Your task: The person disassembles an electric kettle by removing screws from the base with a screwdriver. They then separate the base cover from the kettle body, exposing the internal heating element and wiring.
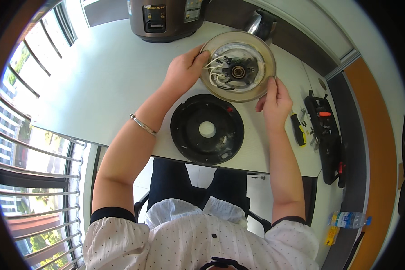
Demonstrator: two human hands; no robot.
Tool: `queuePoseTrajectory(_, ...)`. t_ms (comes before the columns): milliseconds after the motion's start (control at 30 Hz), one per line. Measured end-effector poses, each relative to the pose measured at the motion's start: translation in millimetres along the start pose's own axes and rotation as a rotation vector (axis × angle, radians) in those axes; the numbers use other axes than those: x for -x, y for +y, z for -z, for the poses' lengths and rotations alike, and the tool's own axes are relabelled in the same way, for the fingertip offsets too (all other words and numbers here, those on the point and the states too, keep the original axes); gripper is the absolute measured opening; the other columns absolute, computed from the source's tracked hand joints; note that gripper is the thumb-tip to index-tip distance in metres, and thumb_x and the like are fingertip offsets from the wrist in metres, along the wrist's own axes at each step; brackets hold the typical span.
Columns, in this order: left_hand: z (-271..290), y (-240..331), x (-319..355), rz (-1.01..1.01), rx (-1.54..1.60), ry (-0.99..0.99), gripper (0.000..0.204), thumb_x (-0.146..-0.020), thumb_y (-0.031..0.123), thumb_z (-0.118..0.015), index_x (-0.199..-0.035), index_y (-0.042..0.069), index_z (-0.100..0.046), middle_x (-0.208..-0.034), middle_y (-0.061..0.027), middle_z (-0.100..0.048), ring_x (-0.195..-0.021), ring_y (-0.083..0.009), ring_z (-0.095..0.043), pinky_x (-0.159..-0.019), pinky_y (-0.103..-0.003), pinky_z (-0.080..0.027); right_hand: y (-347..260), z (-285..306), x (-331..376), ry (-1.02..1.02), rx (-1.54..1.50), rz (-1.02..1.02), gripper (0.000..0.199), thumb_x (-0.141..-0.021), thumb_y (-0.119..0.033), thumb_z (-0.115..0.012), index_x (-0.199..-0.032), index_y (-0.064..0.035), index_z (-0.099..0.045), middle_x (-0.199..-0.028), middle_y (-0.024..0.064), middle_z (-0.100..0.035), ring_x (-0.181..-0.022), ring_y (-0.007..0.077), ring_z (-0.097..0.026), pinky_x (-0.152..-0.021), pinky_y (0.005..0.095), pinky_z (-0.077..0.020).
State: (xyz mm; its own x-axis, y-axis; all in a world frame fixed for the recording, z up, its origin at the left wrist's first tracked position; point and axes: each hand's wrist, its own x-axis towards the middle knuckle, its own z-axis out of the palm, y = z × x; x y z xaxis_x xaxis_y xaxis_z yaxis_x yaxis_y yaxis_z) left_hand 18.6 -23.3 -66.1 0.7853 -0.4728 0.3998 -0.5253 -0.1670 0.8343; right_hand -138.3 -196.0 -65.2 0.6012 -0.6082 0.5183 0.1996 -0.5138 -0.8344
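Note:
A round metal cooker part [262, 81] with a pale rim is held up over the far side of the table. White wires and a dark central fitting with a coiled spring [238, 71] show inside it. My left hand [187, 66] grips its left rim, thumb on the near face. At its lower right edge, my right hand [276, 100] closes on the rim with thumb and fingers. Nearer to me a black round base [189, 135] with a central hole lies flat on the table, a small red piece near its upper right edge.
A brown electric cooker [166, 22] stands at the back, and a shiny metal vessel [262, 24] is behind the held part. On the right lie a yellow-and-black screwdriver [298, 130], small metal bits and an open black tool case [326, 135]. A water bottle [351, 220] rests lower right.

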Motion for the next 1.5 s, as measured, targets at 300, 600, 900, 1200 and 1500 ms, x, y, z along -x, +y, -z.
queuePoseTrajectory(300,1,2,1,0.004,0.059,0.044,0.038,-0.094,0.032,-0.051,-0.121,0.006,-0.060,-0.091,-0.0187,-0.066,-0.087,-0.0317,-0.063,-0.079,-0.035,-0.047,-5,1,0,-0.021,-0.039,-0.033,0.035,-0.095,-0.019,-0.056,-0.119,0.0063,-0.058,-0.061,0.0065,-0.059,-0.038,0.0108,-0.051,-0.035,0.0238,-0.0383)
queuePoseTrajectory(600,1,-3,0,-0.023,0.072,0.051,0.037,-0.094,0.031,-0.052,-0.117,0.003,-0.060,-0.090,-0.0190,-0.067,-0.085,-0.0302,-0.063,-0.078,-0.034,-0.048,-5,3,0,-0.034,0.013,-0.016,0.034,-0.094,-0.017,-0.058,-0.119,0.0058,-0.058,-0.062,0.0060,-0.059,-0.040,0.0104,-0.052,-0.036,0.0235,-0.0392)
queuePoseTrajectory(900,1,0,2,0.003,0.119,0.064,0.041,-0.094,0.032,-0.055,-0.118,0.000,-0.060,-0.087,-0.0171,-0.068,-0.080,-0.0230,-0.064,-0.075,-0.032,-0.048,-11,2,3,-0.005,-0.016,-0.049,0.032,-0.093,-0.015,-0.058,-0.117,0.0051,-0.060,-0.058,0.0038,-0.057,-0.040,0.0092,-0.052,-0.038,0.0243,-0.0412)
queuePoseTrajectory(1200,4,9,4,0.027,0.131,0.125,0.038,-0.092,0.032,-0.056,-0.111,0.001,-0.065,-0.071,-0.0111,-0.063,-0.064,-0.0162,-0.055,-0.064,-0.030,-0.046,-9,2,5,-0.026,-0.042,-0.020,0.035,-0.093,-0.015,-0.061,-0.121,0.0057,-0.057,-0.064,0.0066,-0.060,-0.042,0.0103,-0.053,-0.037,0.0231,-0.0390)
queuePoseTrajectory(1500,8,11,4,0.041,0.103,0.132,0.036,-0.092,0.034,-0.056,-0.100,0.000,-0.067,-0.067,-0.0124,-0.060,-0.061,-0.0187,-0.052,-0.062,-0.032,-0.045,-5,3,5,0.016,-0.027,0.104,0.032,-0.088,-0.010,-0.066,-0.116,0.0039,-0.060,-0.072,0.0050,-0.061,-0.052,0.0093,-0.055,-0.047,0.0218,-0.0446)
